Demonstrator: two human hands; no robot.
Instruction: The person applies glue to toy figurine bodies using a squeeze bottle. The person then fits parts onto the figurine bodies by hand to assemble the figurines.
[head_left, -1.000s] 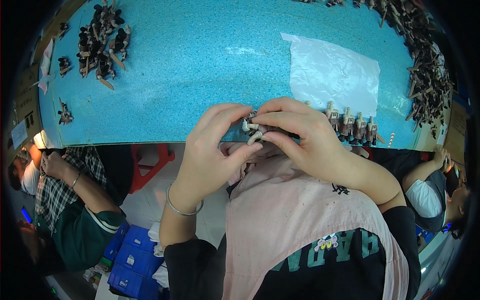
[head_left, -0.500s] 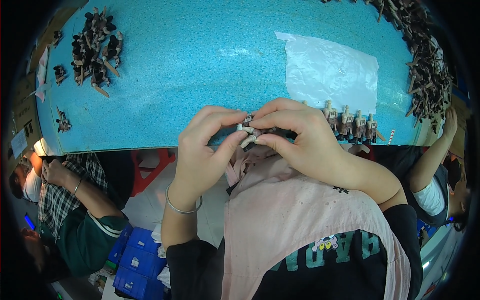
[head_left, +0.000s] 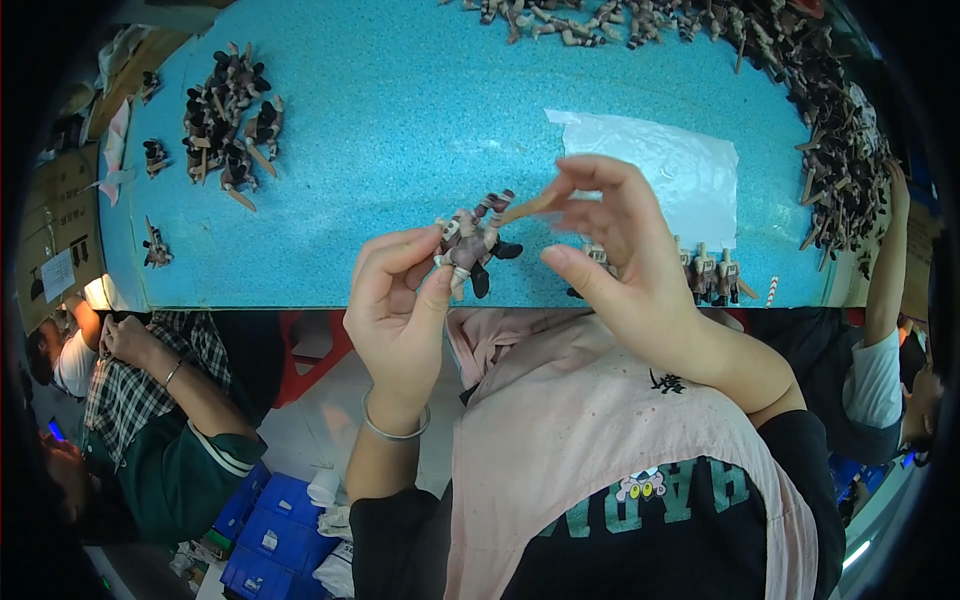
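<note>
Above the blue table's (head_left: 400,150) near edge, left hand (head_left: 400,305) with fingers clamped on a small toy figure (head_left: 472,243), right hand (head_left: 620,250) pinching a tan stick-like part (head_left: 528,207) touching it, plastic sheet (head_left: 650,170) beyond.

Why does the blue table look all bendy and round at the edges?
Head view: the fisheye lens curves the blue table and leaves black corners; light is even, with no glare; the small figure in the left hand is sharp, and the right hand too.

My figurine (head_left: 475,240) brown, grey, black; table (head_left: 400,150) speckled turquoise; my apron (head_left: 600,420) pink; neighbour's shirt (head_left: 130,380) checked.
</note>
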